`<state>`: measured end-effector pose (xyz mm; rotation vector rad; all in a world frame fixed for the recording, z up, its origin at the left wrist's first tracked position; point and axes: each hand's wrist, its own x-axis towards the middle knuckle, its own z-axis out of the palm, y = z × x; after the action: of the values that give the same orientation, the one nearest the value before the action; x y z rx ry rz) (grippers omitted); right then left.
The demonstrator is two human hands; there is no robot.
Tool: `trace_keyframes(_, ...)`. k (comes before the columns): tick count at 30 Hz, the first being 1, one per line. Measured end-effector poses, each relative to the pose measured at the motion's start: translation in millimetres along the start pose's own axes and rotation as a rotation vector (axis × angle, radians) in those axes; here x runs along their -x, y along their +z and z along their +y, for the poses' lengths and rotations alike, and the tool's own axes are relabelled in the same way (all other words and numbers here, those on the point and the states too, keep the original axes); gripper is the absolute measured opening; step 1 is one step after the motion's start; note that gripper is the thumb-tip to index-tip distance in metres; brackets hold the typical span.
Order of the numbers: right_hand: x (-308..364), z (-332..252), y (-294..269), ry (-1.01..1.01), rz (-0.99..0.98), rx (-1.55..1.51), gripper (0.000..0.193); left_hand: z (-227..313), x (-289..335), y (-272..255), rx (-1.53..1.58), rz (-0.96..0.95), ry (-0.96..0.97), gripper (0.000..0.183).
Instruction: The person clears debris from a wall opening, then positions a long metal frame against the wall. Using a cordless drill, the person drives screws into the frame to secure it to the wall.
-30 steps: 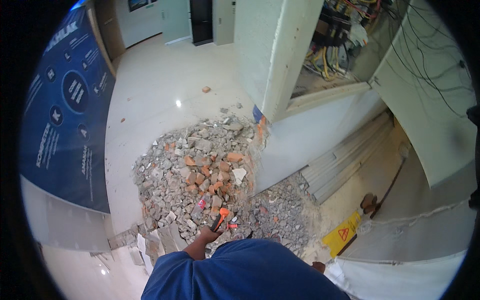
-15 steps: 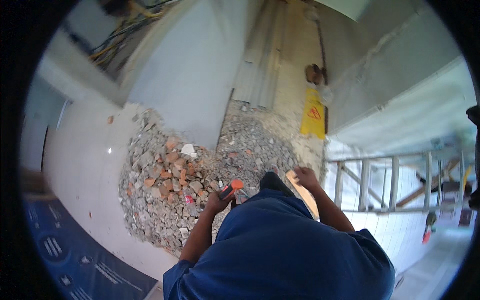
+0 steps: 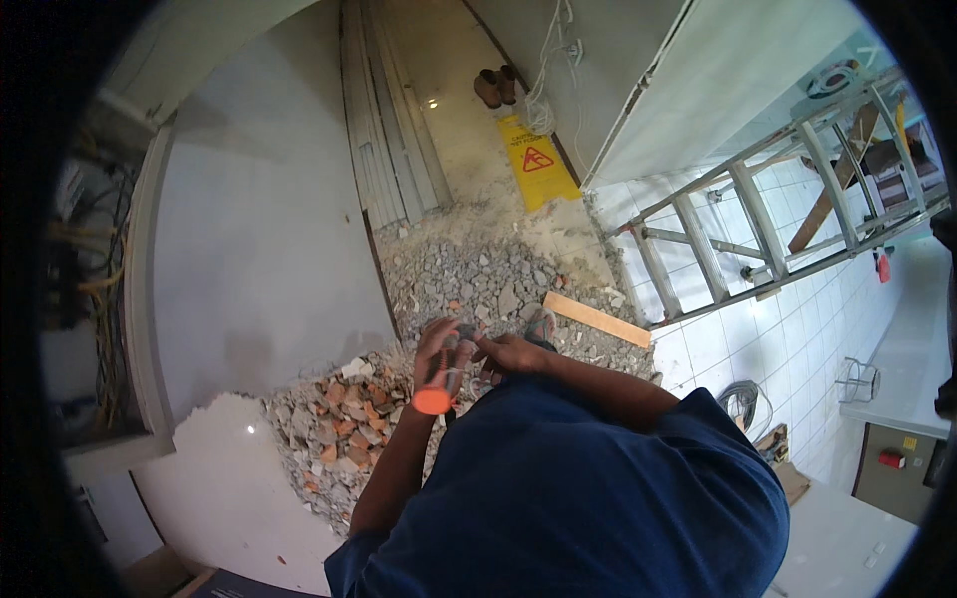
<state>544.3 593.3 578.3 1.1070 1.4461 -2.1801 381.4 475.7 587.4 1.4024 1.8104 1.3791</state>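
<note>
My left hand (image 3: 435,346) is closed on a hand tool with an orange-ended handle (image 3: 432,401); the orange butt points back toward me. Its far end lies among my fingers, so I cannot tell the tool's exact kind. Against that far end is my right hand (image 3: 508,354), its fingers curled; what they grip is hidden. A pale wooden board (image 3: 598,319) lies on the rubble just beyond my right forearm, apart from both hands. Below my hands spreads grey broken rubble (image 3: 469,274), with orange brick pieces (image 3: 349,424) heaped to the left.
An aluminium ladder (image 3: 703,244) lies across the white tiles at right. A yellow warning sign (image 3: 538,164) is ahead, near brown shoes (image 3: 494,88). Long metal strips (image 3: 389,149) run along the white panel (image 3: 259,219) at left. A coiled cable (image 3: 738,404) rests on the tiles.
My right hand has let go of the wooden board and come left to meet my left hand at the tool. The tool has turned in my left hand. My view has swung round.
</note>
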Motion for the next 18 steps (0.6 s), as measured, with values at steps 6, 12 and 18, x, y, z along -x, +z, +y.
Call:
trace_keyframes(6,-14,30,-76,-0.163,-0.180,-0.821,0.058,52,-91,63,-0.197,-0.380,0.353,0.056)
trace_keyframes(12,-52,96,-162,0.019,-0.006,-0.982,0.043,70,-120,104,-0.356,-0.801,0.285,0.074)
trace_keyframes(18,-94,178,-225,0.099,0.192,-1.081,0.028,33,-116,90,-0.429,-0.702,0.073,0.091)
